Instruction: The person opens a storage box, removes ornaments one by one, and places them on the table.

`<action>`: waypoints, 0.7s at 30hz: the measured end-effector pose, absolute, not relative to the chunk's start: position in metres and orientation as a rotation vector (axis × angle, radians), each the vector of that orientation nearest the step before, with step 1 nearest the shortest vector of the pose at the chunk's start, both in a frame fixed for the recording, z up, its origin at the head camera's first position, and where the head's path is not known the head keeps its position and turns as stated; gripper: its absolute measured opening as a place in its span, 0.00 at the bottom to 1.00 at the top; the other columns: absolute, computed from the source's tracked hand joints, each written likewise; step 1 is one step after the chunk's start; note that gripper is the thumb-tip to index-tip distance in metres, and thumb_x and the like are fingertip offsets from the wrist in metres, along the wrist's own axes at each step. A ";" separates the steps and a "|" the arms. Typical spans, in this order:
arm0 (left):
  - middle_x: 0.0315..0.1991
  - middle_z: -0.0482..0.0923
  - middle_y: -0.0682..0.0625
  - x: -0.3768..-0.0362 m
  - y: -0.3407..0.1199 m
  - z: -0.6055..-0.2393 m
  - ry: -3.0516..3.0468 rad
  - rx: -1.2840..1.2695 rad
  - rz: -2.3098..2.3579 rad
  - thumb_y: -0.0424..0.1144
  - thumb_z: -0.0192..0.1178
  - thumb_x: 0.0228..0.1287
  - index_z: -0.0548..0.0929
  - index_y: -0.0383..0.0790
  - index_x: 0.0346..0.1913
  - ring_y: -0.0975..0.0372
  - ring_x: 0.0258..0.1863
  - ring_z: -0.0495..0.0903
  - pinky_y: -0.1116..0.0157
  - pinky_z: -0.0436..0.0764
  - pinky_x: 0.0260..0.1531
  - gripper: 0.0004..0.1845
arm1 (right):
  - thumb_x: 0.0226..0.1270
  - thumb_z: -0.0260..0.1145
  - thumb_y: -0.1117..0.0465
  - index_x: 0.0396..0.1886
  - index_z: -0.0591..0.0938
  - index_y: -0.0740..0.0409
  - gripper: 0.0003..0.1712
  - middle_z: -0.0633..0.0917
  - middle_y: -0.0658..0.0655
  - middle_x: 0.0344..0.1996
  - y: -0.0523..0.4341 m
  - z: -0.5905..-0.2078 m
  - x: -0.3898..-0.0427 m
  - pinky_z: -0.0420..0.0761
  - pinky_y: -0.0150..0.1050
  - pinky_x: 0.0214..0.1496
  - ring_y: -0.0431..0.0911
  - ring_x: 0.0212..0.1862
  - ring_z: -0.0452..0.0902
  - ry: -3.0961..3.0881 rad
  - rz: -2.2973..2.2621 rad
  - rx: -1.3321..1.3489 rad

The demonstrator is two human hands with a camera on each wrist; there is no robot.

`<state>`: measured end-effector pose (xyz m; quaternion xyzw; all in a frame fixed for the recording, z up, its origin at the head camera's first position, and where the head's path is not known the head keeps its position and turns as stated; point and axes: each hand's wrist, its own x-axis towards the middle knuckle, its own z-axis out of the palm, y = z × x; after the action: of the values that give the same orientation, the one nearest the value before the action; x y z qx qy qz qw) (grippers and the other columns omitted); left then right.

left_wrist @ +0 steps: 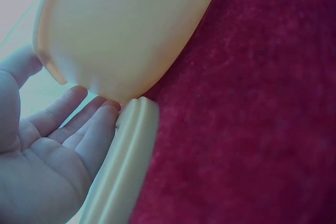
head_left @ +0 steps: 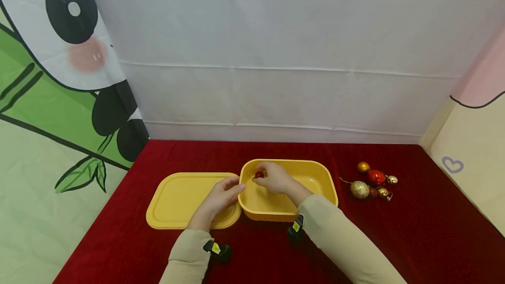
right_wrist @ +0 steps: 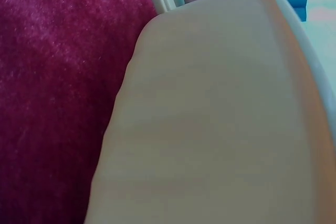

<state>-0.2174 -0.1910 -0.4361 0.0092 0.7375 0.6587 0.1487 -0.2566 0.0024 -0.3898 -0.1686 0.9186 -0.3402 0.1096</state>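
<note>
A yellow plastic box (head_left: 272, 216) stands uncovered on the red cloth, with its matching yellow lid (head_left: 173, 200) flat on the left. My left hand (head_left: 222, 196) holds the box's left end, thumb over the rim and fingers along the outer wall. In the left wrist view those fingertips meet the wall just above the ridged lid edge (left_wrist: 123, 166). Reaching over the box's near side, my right hand (head_left: 276, 180) pinches a small dark red bauble (head_left: 258, 175) by its gold top, inside the left end. The right wrist view shows mostly the box's outer wall (right_wrist: 220, 114), hiding this bauble.
Right of the box lie several Christmas baubles: a glittery gold one (head_left: 360, 189), a shiny red one (head_left: 376, 177), an orange-gold one (head_left: 363, 167) and smaller ones. Behind the red cloth (head_left: 426, 231) rises a white fabric backdrop (head_left: 284, 100).
</note>
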 end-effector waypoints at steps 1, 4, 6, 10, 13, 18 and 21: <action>0.61 0.71 0.39 -0.217 -0.191 -0.436 2.115 0.021 1.901 0.46 0.59 0.65 0.69 0.36 0.64 0.55 0.56 0.76 0.61 0.79 0.55 0.28 | 0.62 0.65 0.60 0.55 0.78 0.62 0.21 0.82 0.60 0.48 0.002 -0.390 -0.257 0.77 0.42 0.50 0.46 0.44 0.74 2.705 -0.982 -0.513; 0.61 0.71 0.38 -0.216 -0.191 -0.435 2.107 0.024 1.914 0.46 0.59 0.65 0.69 0.35 0.64 0.55 0.56 0.76 0.60 0.79 0.55 0.29 | 0.62 0.65 0.62 0.54 0.78 0.64 0.21 0.82 0.60 0.47 0.002 -0.391 -0.257 0.77 0.41 0.51 0.46 0.43 0.74 2.707 -0.937 -0.552; 0.61 0.71 0.39 -0.215 -0.191 -0.434 2.098 0.015 1.922 0.45 0.59 0.65 0.70 0.35 0.64 0.55 0.56 0.76 0.60 0.79 0.55 0.28 | 0.62 0.65 0.63 0.53 0.79 0.65 0.20 0.82 0.60 0.45 0.001 -0.392 -0.257 0.77 0.41 0.50 0.46 0.43 0.74 2.709 -0.914 -0.581; 0.61 0.71 0.39 -0.215 -0.189 -0.431 2.104 0.025 1.924 0.44 0.59 0.66 0.69 0.35 0.64 0.55 0.56 0.76 0.60 0.79 0.55 0.27 | 0.61 0.65 0.65 0.50 0.81 0.66 0.18 0.83 0.60 0.46 0.002 -0.393 -0.257 0.77 0.43 0.54 0.47 0.45 0.74 2.731 -0.863 -0.639; 0.61 0.71 0.39 -0.215 -0.189 -0.431 2.103 0.020 1.929 0.43 0.58 0.66 0.69 0.35 0.64 0.55 0.55 0.76 0.60 0.79 0.55 0.27 | 0.60 0.66 0.65 0.48 0.83 0.65 0.16 0.83 0.59 0.46 0.002 -0.393 -0.257 0.76 0.45 0.56 0.48 0.47 0.74 2.748 -0.805 -0.649; 0.62 0.71 0.39 -0.215 -0.188 -0.431 2.105 0.010 1.933 0.44 0.58 0.66 0.69 0.33 0.64 0.55 0.55 0.77 0.59 0.79 0.55 0.28 | 0.55 0.70 0.66 0.43 0.82 0.61 0.14 0.81 0.56 0.38 0.002 -0.393 -0.255 0.77 0.40 0.46 0.46 0.40 0.73 2.752 -0.738 -0.551; 0.62 0.71 0.38 -0.214 -0.188 -0.432 2.108 0.000 1.932 0.44 0.59 0.66 0.69 0.33 0.64 0.54 0.56 0.77 0.60 0.79 0.55 0.28 | 0.53 0.72 0.66 0.36 0.79 0.60 0.12 0.79 0.54 0.31 0.002 -0.392 -0.253 0.75 0.36 0.37 0.45 0.34 0.70 2.744 -0.732 -0.491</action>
<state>-0.2143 -0.1879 -0.4319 0.0000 0.7299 0.6690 0.1406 -0.2532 0.0020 -0.3923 -0.1688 0.9441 -0.2518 0.1296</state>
